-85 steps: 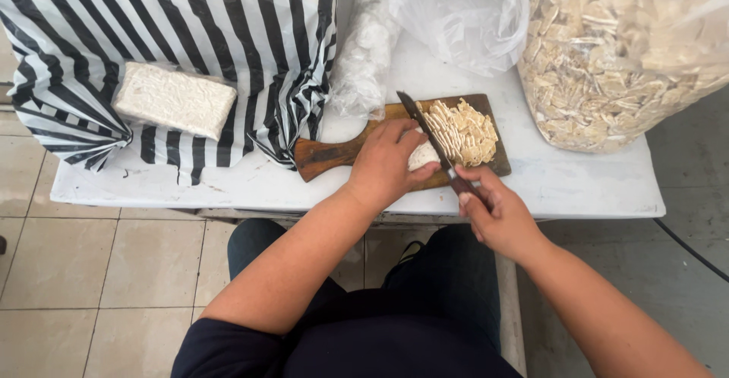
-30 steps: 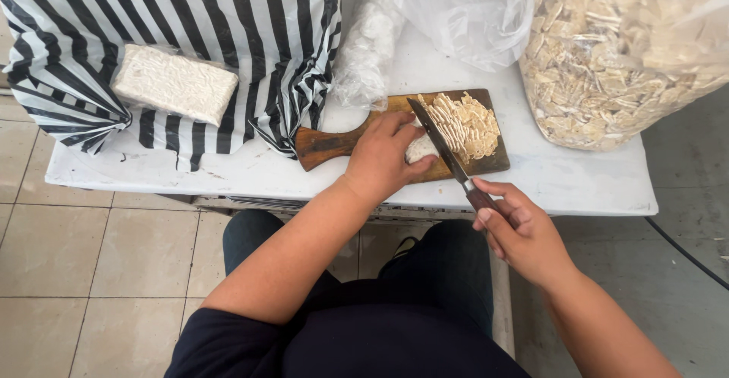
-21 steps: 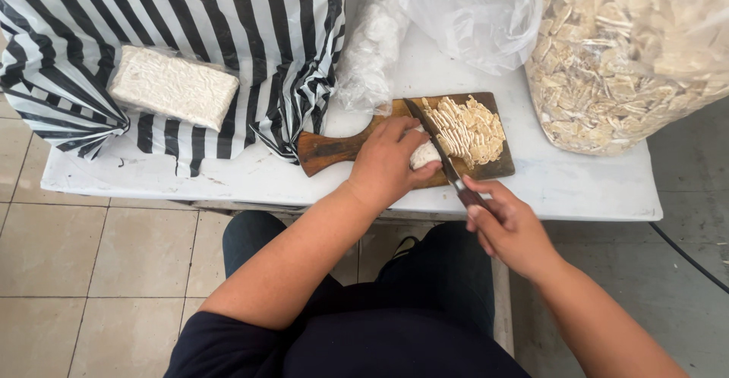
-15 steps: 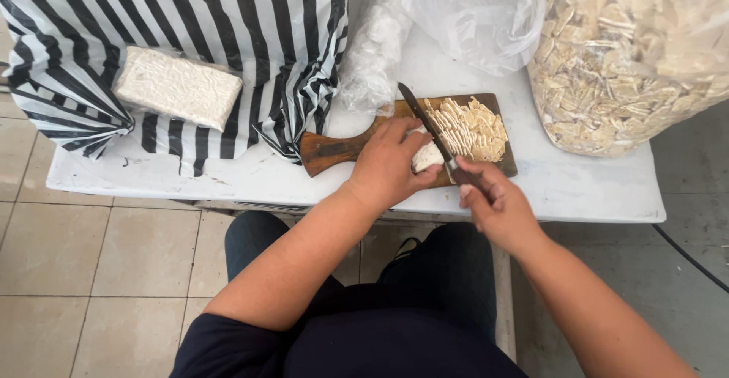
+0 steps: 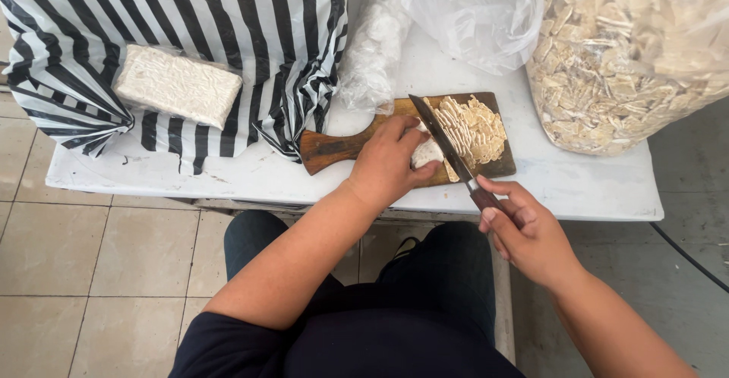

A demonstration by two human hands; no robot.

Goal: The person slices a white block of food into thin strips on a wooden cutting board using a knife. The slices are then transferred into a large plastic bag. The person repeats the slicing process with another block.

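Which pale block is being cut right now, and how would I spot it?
On the white table, find the brown wooden cutting board. The left hand pins a small pale block there, against the knife in the right hand. The other block is bigger, lying wrapped on the striped bag.

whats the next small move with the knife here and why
Probably press the dark-handled knife down through the pale block: the right hand holds the blade beside the left hand's fingers, with cut strips piled on the brown wooden board.
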